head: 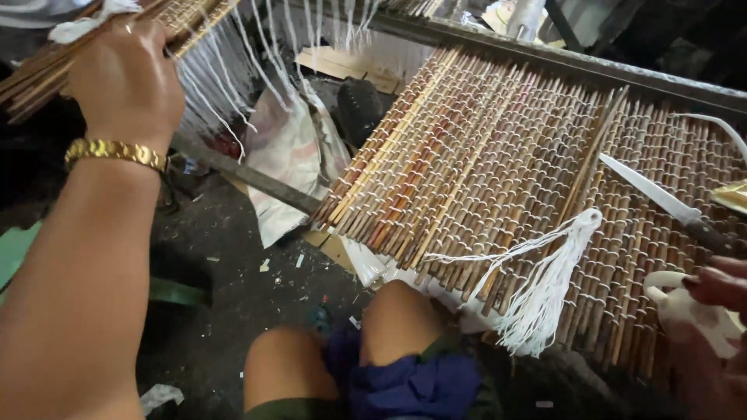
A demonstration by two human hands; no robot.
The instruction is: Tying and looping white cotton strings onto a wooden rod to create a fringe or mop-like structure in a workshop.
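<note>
- Bare knees sat closest to the lens, with blue cloth bunched between them.
- Left hand, a gold bracelet on its wrist, was raised at upper left; its fingers were clenched around a bundle of thin sticks, with white strings hanging just to the right of the knuckles.
- Right hand showed only at the frame's lower right edge; its fingers were curled on a pale looped piece, though how firmly I cannot tell.
- A knife with a pale blade lay just above those fingers, on the woven stick mat.
- A white string tassel rested on the mat's near edge, to the left of the right fingers.
- A crumpled whitish sack lay on the dark floor below the left fingers, and flat tan cardboard lay beyond it.
</note>
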